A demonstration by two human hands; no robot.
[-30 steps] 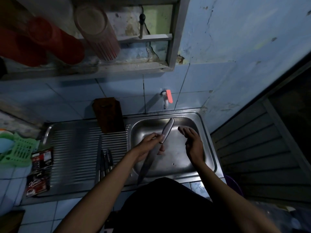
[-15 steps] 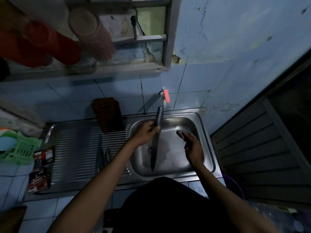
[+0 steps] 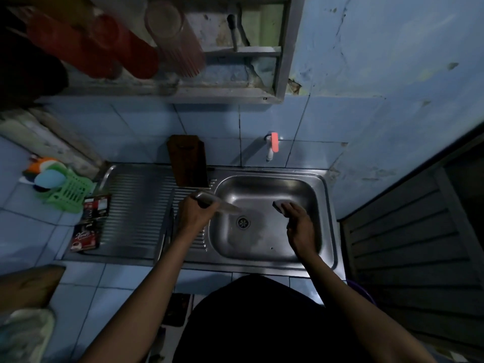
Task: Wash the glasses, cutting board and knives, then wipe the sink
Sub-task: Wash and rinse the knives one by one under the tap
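My left hand (image 3: pixel 195 213) grips a steel knife (image 3: pixel 227 207) by its handle at the left rim of the steel sink (image 3: pixel 327 221); the blade lies flat, pointing right over the basin. My right hand (image 3: pixel 301 227) holds a dark sponge (image 3: pixel 280 206) over the basin's right side. Two more knives (image 3: pixel 169 224) lie on the ribbed drainboard (image 3: pixel 136 205) beside my left wrist. A dark wooden cutting board (image 3: pixel 187 161) leans upright against the tiled wall behind the drainboard. A ribbed glass (image 3: pixel 174 35) lies on the shelf above.
A tap with a red handle (image 3: pixel 272 145) juts from the wall above the basin. A green basket (image 3: pixel 66 188) with sponges and some sachets (image 3: pixel 90 224) sit left of the drainboard. Red cups (image 3: pixel 86 45) lie on the shelf. A louvred door (image 3: pixel 419 244) stands to the right.
The knife was turned from standing upright under the tap to lying flat, and my left hand drew it left to the basin's rim. The camera tilted down.
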